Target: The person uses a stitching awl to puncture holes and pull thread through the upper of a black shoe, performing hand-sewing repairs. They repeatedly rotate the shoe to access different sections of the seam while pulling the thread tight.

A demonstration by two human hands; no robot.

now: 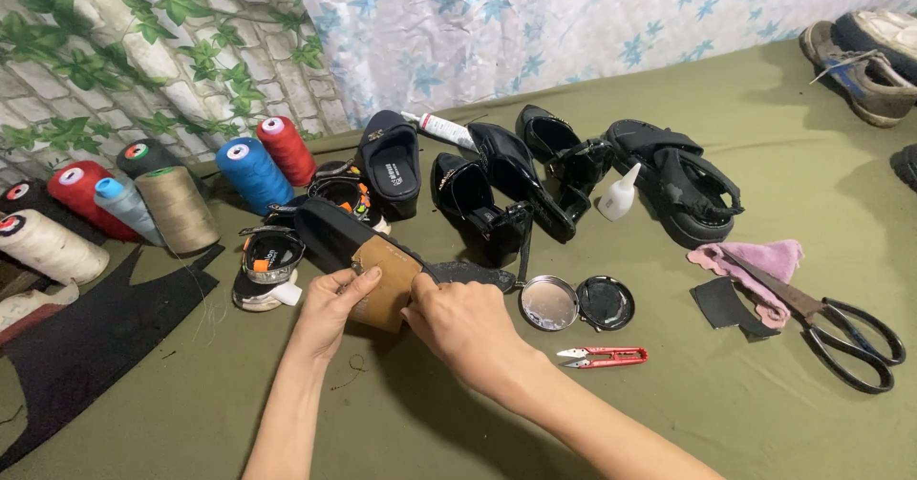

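My left hand point(331, 310) and my right hand point(460, 322) both grip one black shoe with a tan insole point(368, 256), held low over the olive cloth point(669, 413). The left fingers wrap its near edge. The right thumb and fingers press on the tan part from the right. A dark strap piece point(473, 273) sticks out to the right, past my right hand. Just right of my right hand lie an open round tin point(549, 302) with its black lid point(605, 302), and red thread snips point(604, 356).
Several thread cones point(252, 173) stand at the left, with black fabric point(86, 341) in front. Black shoes point(521, 179), sandals point(683, 184), a glue bottle point(619, 196) and a tube point(441, 129) lie behind. Large scissors point(831, 322) rest on pink cloth point(764, 260) at right. Worn sneakers point(864, 60) sit far right.
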